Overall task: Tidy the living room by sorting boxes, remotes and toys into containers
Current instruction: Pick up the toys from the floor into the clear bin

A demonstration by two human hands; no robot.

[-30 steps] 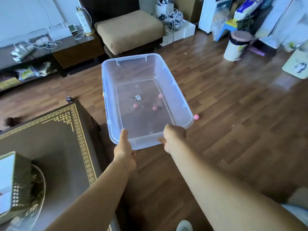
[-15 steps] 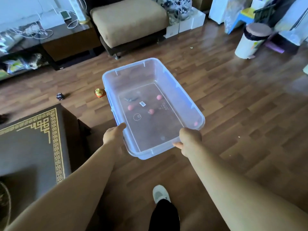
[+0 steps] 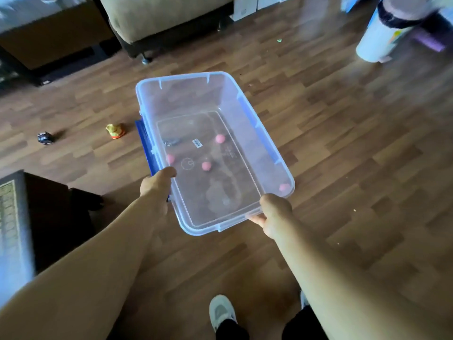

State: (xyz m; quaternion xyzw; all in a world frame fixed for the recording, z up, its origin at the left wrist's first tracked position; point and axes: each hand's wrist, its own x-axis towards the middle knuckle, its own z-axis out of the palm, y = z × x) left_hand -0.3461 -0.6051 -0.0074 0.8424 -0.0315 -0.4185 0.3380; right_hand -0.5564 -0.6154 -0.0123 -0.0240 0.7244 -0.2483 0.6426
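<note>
I hold a clear plastic bin [image 3: 186, 94] with blue side latches out in front of me, above the wooden floor. My left hand [image 3: 157, 187] grips its left rim near the blue latch. My right hand [image 3: 275, 213] grips the near right corner. Through the clear bottom I see several pink balls [image 3: 220, 138] and a small dark toy [image 3: 172, 142]; I cannot tell whether they lie inside the bin or on the floor beneath. A yellow-and-orange toy [image 3: 115, 130] and a small dark toy [image 3: 45, 138] lie on the floor to the left.
A dark coffee table [image 3: 36, 217] with a patterned runner stands at the left. A tan ottoman [image 3: 159, 13] and a low TV stand [image 3: 49, 38] sit at the back. A white bin [image 3: 382, 38] stands at the back right. My shoe [image 3: 221, 311] shows at the bottom.
I have stepped forward with the bin, and the view has tilted down. My left hand has shifted from the near edge to the left rim. The floor toys have come closer.
</note>
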